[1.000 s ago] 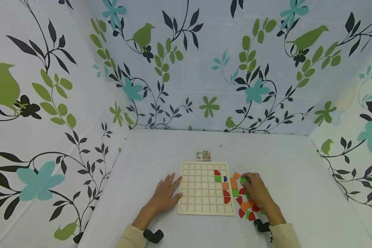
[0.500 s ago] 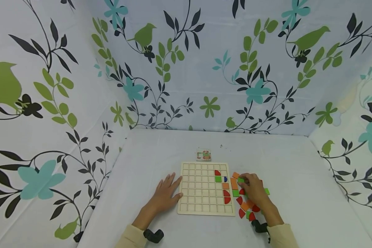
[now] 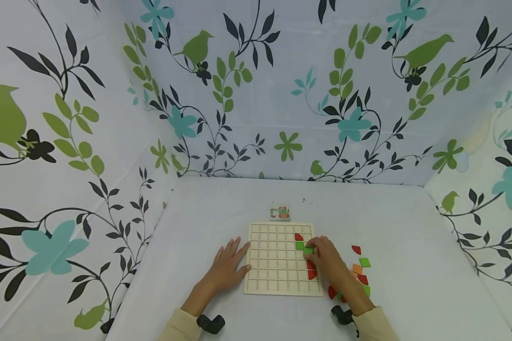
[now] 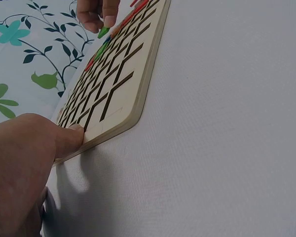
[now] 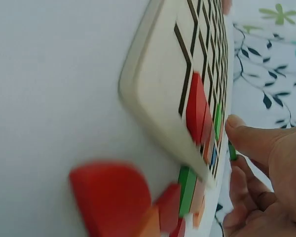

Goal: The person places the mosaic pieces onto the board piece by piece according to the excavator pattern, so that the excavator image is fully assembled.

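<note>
Right hand [image 3: 329, 259], pinching one green piece [image 3: 308, 250] over the wooden board [image 3: 269, 292]; cells beneath hidden in head view. Loose pieces [image 3: 364, 262], right of grip, partly covered by forearm [image 3: 357, 296]. Left hand [image 3: 228, 271], spread, touching board's opposite edge.

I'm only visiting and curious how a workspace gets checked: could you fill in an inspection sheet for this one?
Surface: white tabletop, a few small dark marks toward the far side.
Job's things: pale wooden square grid board, partly filled; flat green piece over its right side; loose flat red, green and orange pieces to the right.
Clutter: small rectangular colour-printed card just beyond the board.
Grips: left grip rests beside the board, thumb on its edge; right grip pinches the green piece.
Cables: nothing seen.
Surroundings: white hangings printed with leaves, birds and flowers.
</note>
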A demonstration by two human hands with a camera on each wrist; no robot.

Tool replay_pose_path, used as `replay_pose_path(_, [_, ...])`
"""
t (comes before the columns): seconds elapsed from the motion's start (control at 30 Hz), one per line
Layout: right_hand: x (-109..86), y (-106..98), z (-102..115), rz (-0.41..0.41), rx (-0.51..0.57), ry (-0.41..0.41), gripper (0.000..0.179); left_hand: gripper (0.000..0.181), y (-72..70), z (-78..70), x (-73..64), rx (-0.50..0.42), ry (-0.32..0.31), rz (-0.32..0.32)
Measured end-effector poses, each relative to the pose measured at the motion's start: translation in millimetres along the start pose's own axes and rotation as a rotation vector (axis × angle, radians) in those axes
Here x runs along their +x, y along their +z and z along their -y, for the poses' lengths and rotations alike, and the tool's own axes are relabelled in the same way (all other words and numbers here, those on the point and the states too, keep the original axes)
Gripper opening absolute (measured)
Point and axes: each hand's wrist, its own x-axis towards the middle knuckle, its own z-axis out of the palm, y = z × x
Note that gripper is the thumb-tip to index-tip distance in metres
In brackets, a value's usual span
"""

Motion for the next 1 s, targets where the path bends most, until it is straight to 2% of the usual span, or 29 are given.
replay_pose_path(0.13, [1.3,7.9,4.9,-0.002,-0.042,-0.062,0.019,0.066,1.2,0.6,-0.5,0.001,0.004,0.000])
replay_pose_path(0.33, [-1.2,12.5,8.3,0.030,-0.060,-0.047,0.014,0.066,2.0,0.6,-1.0,0.000,0.009,-0.001])
replay_pose_path(0.8, [0.4,9.8,9.8,0.017,-0.132,-0.106,0.012,0.067,0.8,0.6,1.4,0.017,0.009,-0.003])
replay_pose_path(1.0, [0.6,9.4,11.4,0.026,-0.152,-0.115,0.011,0.067,0.2,-0.7,-0.5,-0.022,0.035,-0.031])
